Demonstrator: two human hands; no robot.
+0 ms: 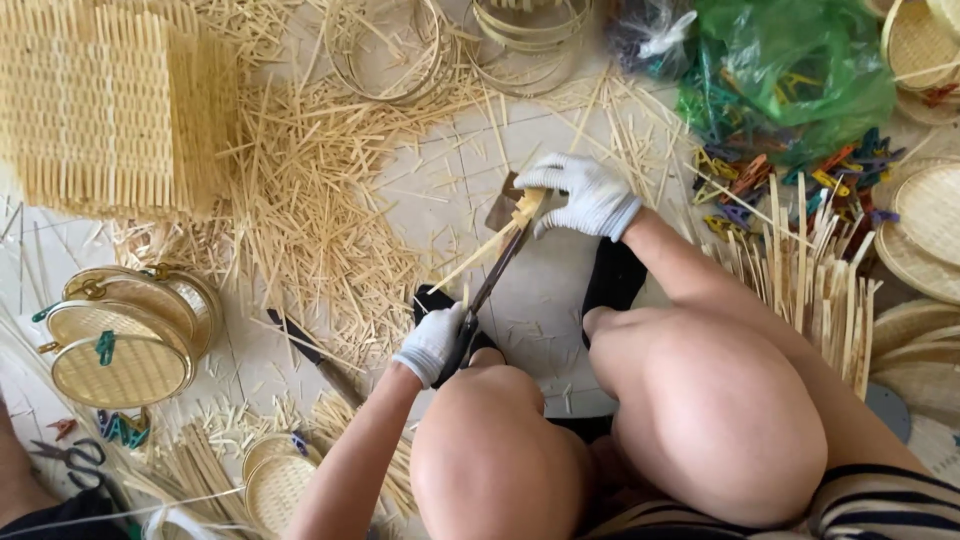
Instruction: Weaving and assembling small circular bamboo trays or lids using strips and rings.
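I sit low with both knees up, wearing white gloves. My left hand grips the handle of a long dark knife, whose blade runs up and away from my left knee. My right hand is closed on a pale bamboo strip at the far end of the blade. The strip lies along the blade and slants down to the left. The knife's tip shows just left of my right hand's fingers. Both hands are over a light tiled floor strewn with slivers.
A heap of bamboo splinters lies left of my hands, with woven mats behind. Round woven baskets, scissors and a second knife sit at left. Hoops, a green bag, coloured clips, upright sticks and woven lids also surround me.
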